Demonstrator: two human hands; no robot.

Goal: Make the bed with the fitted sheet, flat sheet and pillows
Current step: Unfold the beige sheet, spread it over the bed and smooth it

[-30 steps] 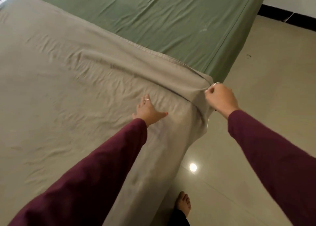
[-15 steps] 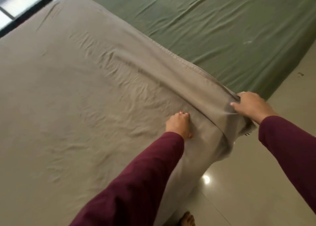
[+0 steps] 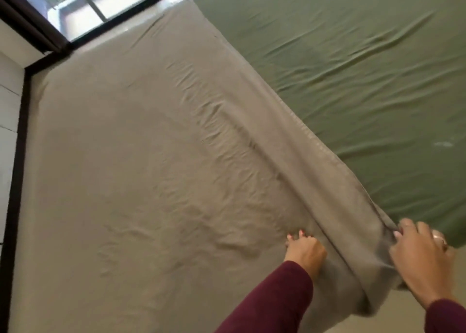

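Daylight from a dark-framed window (image 3: 83,7) at the upper left of the frame falls on a bed that fills most of the view. Across its left and centre lies a taupe cotton flat sheet (image 3: 131,169), rumpled with fine ripples through the middle. Its hemmed edge runs as one long diagonal from the top centre down to the lower right corner. Beyond that edge, at the upper right, an olive-green fitted sheet (image 3: 353,68) covers the mattress, lightly creased.

Both hands sit at the lower end of that hem line. The right hand (image 3: 421,254) is nearer the hem, its fingers (image 3: 406,225) curled round the bunched corner of the taupe sheet. The left hand (image 3: 305,252) rests just inside the fold, fingers bent onto the cloth; whether they pinch it I cannot tell. Uncovered green lies up and right of the hands, so any further pull probably runs that way.
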